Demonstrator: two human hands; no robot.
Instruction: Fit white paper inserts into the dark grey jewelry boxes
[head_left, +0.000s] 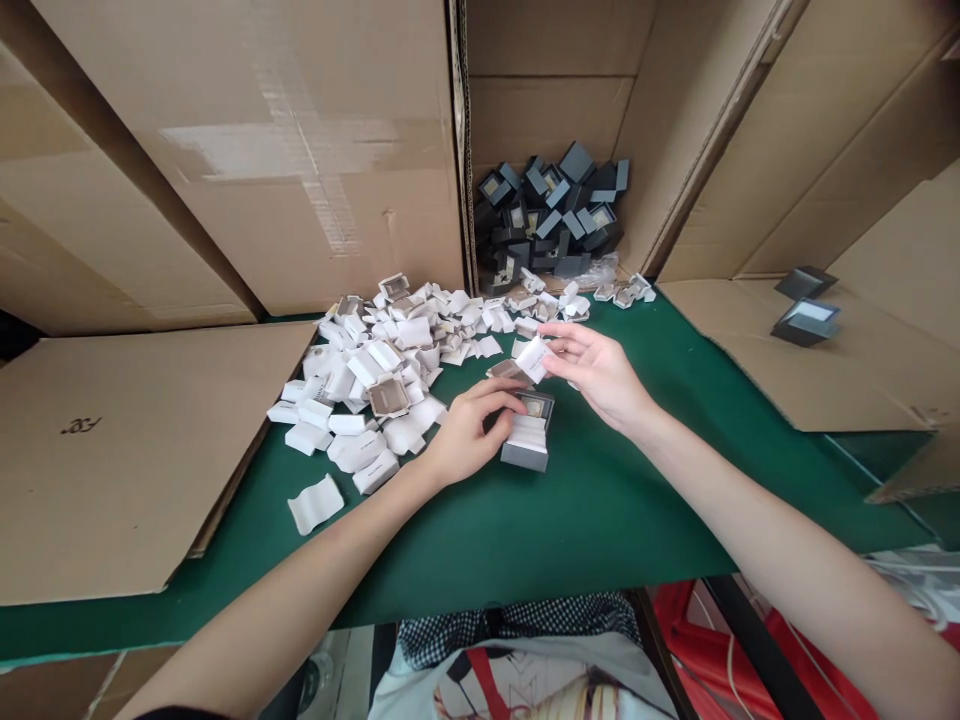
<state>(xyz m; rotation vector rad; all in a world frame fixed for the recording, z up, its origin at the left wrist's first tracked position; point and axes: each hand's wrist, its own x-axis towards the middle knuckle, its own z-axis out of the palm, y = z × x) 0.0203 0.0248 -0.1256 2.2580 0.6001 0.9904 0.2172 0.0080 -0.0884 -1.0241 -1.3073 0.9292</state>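
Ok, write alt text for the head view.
The left hand holds a small open grey box on a green table while the right hand pinches a white insert above it. A heap of white inserts lies beside them; dark boxes sit in a carton behind.

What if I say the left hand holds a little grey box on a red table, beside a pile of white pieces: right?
Not quite: the head view shows a green table, not red. The left hand does hold the little grey box beside the white pieces.
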